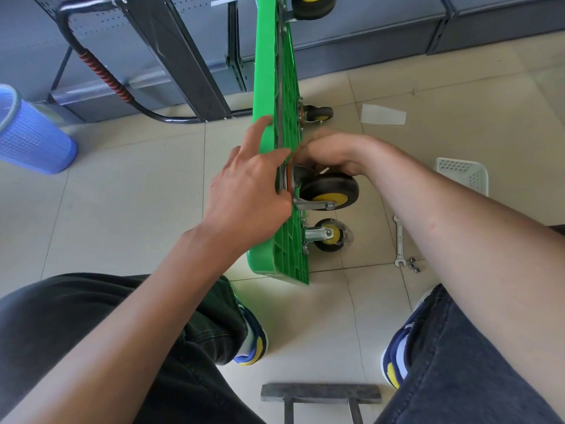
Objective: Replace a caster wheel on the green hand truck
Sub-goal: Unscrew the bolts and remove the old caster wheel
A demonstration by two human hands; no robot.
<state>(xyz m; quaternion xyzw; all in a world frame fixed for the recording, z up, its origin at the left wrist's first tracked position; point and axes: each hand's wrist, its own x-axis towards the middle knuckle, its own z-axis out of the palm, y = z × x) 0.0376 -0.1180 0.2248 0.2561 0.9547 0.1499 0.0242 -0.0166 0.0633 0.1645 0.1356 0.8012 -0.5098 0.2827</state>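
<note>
Caster wheel (331, 191) is being fitted by two hands to the underside of the green hand truck (272, 87), which is standing on its edge on the tiled floor.

The left hand (247, 191) is bracing the deck with mostly straight fingers, and its lower fingertips are touching the mounting plate, so its grip is wide. The right hand (327, 153) is curling over the top of the caster bracket; what its fingers are pinching I cannot tell. The wrench (399, 240) and loose nuts (413, 264) are lying on the floor near the right forearm. I think the nuts are not yet on, so the caster may be slipping off if either hand is relaxing, and the truck may be tipping over.
</note>
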